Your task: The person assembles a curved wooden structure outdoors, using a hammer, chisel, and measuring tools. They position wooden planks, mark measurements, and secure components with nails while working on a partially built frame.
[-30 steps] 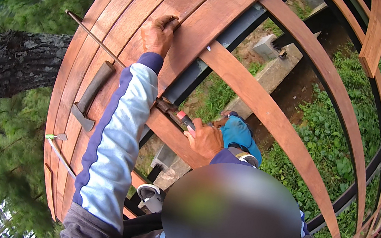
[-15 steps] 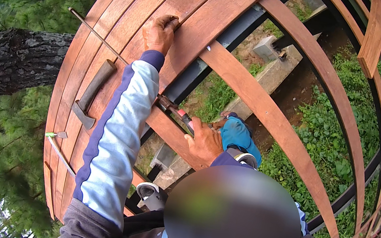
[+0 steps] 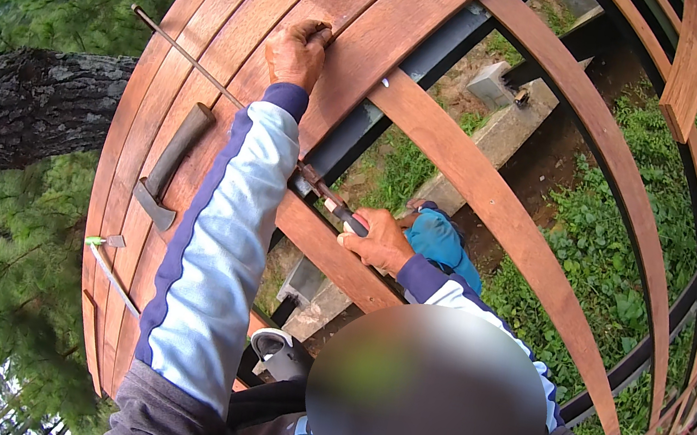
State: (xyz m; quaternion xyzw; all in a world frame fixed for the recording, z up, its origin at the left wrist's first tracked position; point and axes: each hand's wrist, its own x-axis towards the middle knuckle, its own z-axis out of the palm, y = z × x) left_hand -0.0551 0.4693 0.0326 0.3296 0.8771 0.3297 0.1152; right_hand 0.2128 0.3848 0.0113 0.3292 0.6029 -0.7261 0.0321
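Bar clamp [image 3: 187,55], middle hidden behind sleeve [image 3: 225,225], handle [image 3: 357,224] partly covered

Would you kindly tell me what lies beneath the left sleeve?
Wooden boards pass beneath the left sleeve, and a metal rod runs under it; the rod's covered stretch cannot be seen.

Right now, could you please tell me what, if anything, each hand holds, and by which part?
The right hand holds a metal tool by its red-black handle. Whether the left hand pinches anything cannot be told.
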